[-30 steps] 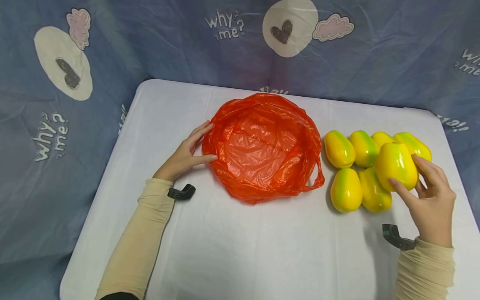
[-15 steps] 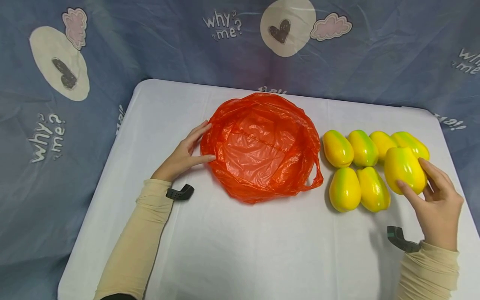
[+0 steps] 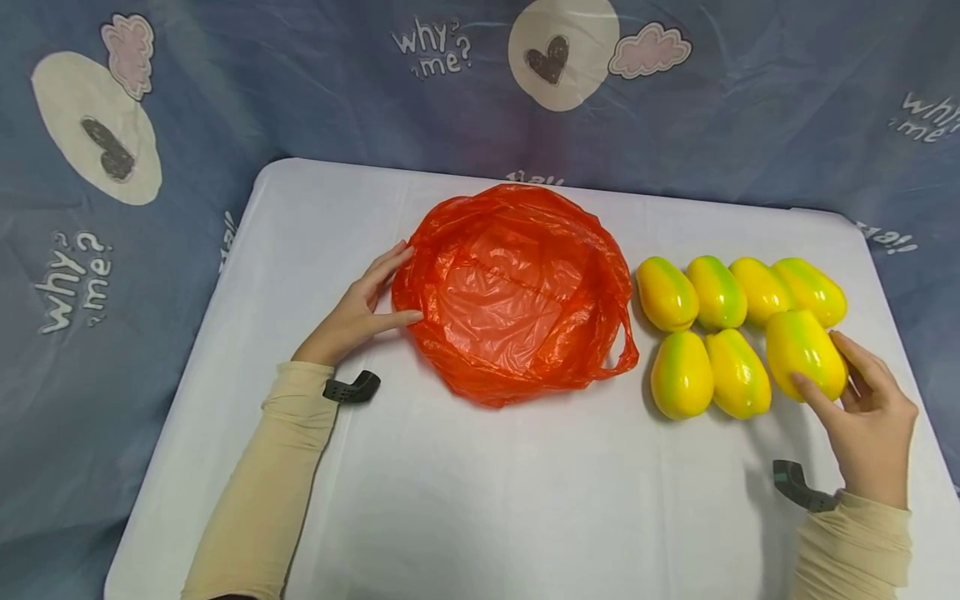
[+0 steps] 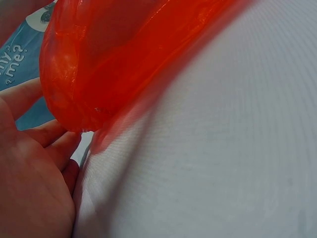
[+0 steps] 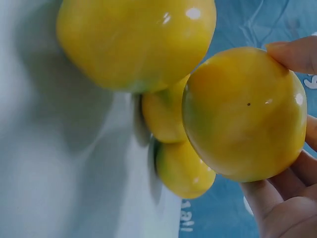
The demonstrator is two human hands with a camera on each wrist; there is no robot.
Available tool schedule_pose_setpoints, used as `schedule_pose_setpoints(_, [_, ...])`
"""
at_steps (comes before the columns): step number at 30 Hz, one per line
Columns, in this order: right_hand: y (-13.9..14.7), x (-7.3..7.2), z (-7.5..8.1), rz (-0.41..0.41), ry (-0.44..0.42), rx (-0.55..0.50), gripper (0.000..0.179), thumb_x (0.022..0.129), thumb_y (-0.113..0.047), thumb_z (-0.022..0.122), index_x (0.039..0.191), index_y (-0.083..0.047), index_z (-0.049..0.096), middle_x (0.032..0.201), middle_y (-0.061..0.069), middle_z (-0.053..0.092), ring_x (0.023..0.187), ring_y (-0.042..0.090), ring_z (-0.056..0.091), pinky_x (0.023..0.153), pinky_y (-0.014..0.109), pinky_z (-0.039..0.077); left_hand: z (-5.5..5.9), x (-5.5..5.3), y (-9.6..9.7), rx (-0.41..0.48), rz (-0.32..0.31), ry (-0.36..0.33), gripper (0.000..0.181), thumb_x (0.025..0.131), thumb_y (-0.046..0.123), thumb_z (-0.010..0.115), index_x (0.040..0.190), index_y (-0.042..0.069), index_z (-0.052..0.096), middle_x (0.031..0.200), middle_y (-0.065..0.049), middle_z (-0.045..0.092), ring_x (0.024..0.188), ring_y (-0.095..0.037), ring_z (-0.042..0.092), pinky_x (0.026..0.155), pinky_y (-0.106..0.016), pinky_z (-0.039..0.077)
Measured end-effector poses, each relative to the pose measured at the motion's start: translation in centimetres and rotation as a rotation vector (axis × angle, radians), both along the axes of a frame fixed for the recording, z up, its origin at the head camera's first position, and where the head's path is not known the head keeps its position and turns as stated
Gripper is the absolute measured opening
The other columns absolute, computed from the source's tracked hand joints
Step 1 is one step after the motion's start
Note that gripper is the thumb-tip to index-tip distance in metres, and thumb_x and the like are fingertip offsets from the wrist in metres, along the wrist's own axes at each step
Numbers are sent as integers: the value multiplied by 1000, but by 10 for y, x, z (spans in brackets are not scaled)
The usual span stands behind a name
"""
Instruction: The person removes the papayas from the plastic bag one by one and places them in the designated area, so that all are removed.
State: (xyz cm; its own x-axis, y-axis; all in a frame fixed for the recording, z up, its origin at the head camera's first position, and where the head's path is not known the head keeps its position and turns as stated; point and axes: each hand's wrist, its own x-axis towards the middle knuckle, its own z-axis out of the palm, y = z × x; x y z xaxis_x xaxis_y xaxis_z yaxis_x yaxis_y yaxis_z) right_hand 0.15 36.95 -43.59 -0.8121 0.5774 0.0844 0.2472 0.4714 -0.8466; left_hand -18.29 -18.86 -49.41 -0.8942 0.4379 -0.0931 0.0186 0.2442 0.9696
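A red plastic bag (image 3: 468,362) sits with its mouth spread wide and facing up, one handle loop drooping at its right side. My left hand (image 3: 352,312) is at the bag's left edge, thumb and fingers spread and touching the plastic. In the left wrist view the bag's side (image 4: 124,64) lies against the fingers (image 4: 54,141). My right hand (image 3: 873,412) holds a glossy yellow-green papaya (image 3: 804,354) between thumb and fingers. From the right wrist the held papaya (image 5: 245,114) appears raised off the table.
Several similar papayas lie right of the bag, four-sided by none: a back row (image 3: 723,292) and two in front (image 3: 681,375). The white-covered table (image 3: 495,492) has a blue printed curtain (image 3: 337,83) behind it. Each wrist wears a black camera mount (image 3: 352,387).
My right hand has carried the papaya rightward and toward the table's near side, away from the other papayas. The left hand stays at the bag. The head view has shifted slightly.
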Motion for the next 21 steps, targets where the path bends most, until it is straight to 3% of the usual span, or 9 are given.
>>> schedule_pose_setpoints(5, [3,5,-3,-19,-26,-66,67,85,13,75,145,-11,60,140,-8,59,140,9,53,110,8,42,1,1,0,-3,1,-6,88,87,11,82,161,29,37,171,16,20,161,-8,13,133,-42,17])
schedule_pose_setpoints(14, [7,9,-11,-14,-84,-49,68,84,12,76,146,-11,59,138,-11,58,139,7,52,112,8,40,1,0,1,-4,3,2,88,87,10,82,161,27,38,171,15,21,161,-9,14,133,-43,17])
schedule_pose_setpoints(21, [12,10,-19,-10,-52,-137,69,81,18,76,144,-6,60,136,-11,61,133,4,55,106,4,43,1,-1,1,2,4,3,87,87,11,81,160,27,38,171,15,21,161,-9,14,133,-43,17])
